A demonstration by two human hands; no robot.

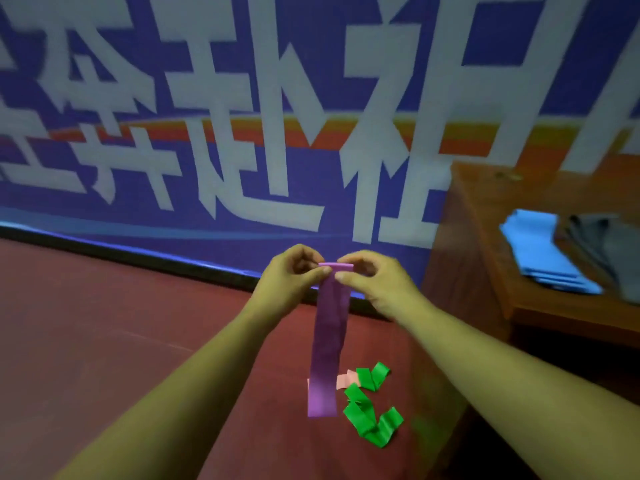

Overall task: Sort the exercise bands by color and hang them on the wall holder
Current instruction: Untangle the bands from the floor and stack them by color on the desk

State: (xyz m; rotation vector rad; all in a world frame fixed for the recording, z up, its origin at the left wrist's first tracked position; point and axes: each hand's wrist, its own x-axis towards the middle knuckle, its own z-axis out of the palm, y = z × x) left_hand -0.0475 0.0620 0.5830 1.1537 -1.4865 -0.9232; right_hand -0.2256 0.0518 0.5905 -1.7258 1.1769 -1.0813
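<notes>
The left hand (pixel 290 273) and the right hand (pixel 375 284) meet in the middle of our view, and each pinches the top end of the purple band (pixel 328 341) between thumb and curled fingers. The two hands sit just beside each other, thumbs nearly touching. The band's upper edge is folded over flat between them.

From that grip we see the purple band hang straight down, its long axis close to vertical, its flat face turned toward us. Its free lower end points at the floor and hangs clear of the hands, in front of the bands that lie below.

On the dark red floor (pixel 104 323) we find green bands (pixel 372 414) in a loose, crumpled heap, just right of the purple band's lower end. A pink band (pixel 346 380) lies beside them, partly hidden behind the purple one.

To the right stands a wooden table (pixel 485 209). On it lies a folded stack of blue bands (pixel 540 252), and next to that a grey pile (pixel 609 254), too blurred for us to make out more.

Ahead, a blue wall banner (pixel 242 216) with large white characters and an orange stripe fills the background, with a black strip (pixel 138 259) along its foot where it meets the floor.
</notes>
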